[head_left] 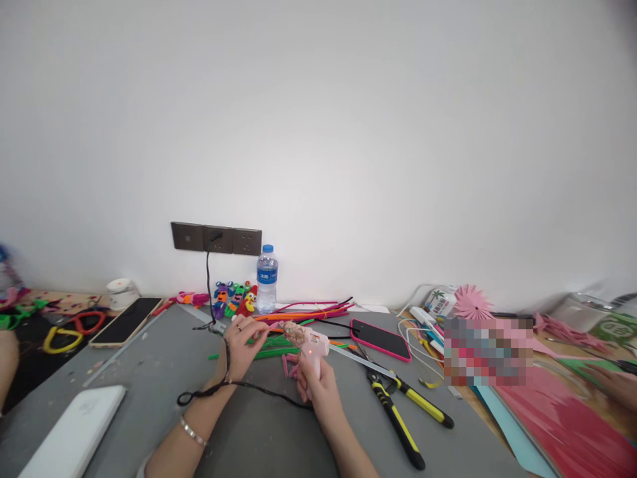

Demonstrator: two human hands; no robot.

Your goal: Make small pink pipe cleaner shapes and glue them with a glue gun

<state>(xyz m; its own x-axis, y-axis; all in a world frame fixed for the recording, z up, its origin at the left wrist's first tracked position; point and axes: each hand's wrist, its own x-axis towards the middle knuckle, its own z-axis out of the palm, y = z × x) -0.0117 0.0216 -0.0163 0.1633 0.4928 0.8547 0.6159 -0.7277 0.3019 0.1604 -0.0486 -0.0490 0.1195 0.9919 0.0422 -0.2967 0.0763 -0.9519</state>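
A: How far along does it look?

B: Partway, I'd judge. Colourful fuzzy figures (235, 299) stand formed at the far side of the grey worktop (269, 435), near the clear water bottle (267, 284). Long red and orange fuzzy stems (318, 311) lie loose and unshaped.

A: And the piece in hand?

B: A small pink fuzzy piece (275, 325), just above the worktop's middle. The left hand (245, 340) seems to have its fingers pinched together on it, near the nozzle. I can't tell whether they touch.

A: The right hand (318, 388)?

B: Fingers clamped round the handle of a pale pink glue gun (313, 345), its small light glowing.

A: Anything left over?

B: Short pink fuzzy lengths (288, 366) lie beside the gun, apparently unattached. How many joins remain, I can't tell.
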